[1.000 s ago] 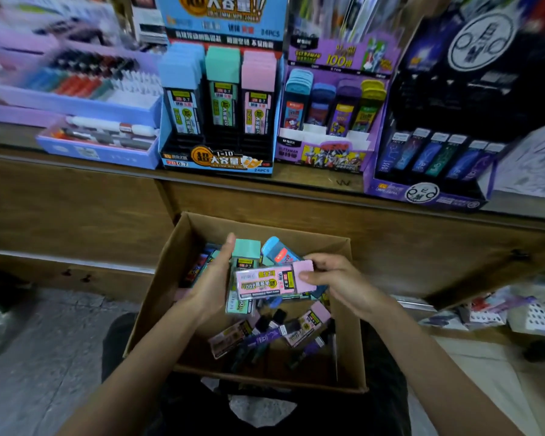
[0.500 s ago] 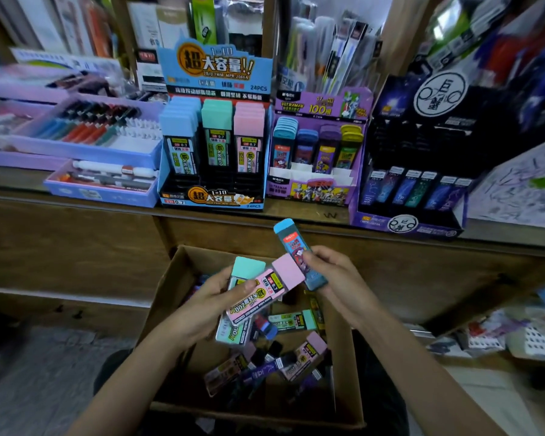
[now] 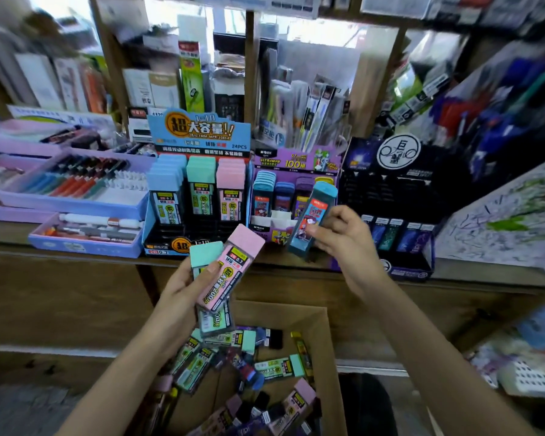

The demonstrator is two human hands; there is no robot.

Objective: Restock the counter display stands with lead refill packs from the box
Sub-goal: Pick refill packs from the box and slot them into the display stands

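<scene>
Raised since earlier: right hand (image 3: 343, 243) pinches a blue-capped dark plastic lead refill pack (image 3: 312, 221), now in front of the purple cardboard display stand (image 3: 296, 165) on the wooden tabletop (image 3: 76, 259); left hand (image 3: 183, 297) grips a pink-capped pack (image 3: 230, 269) over a mint-capped pack (image 3: 206, 253), which is mostly hidden. Brown cardboard box (image 3: 331, 357) below holds loose packs and is cut off at the bottom edge.
</scene>
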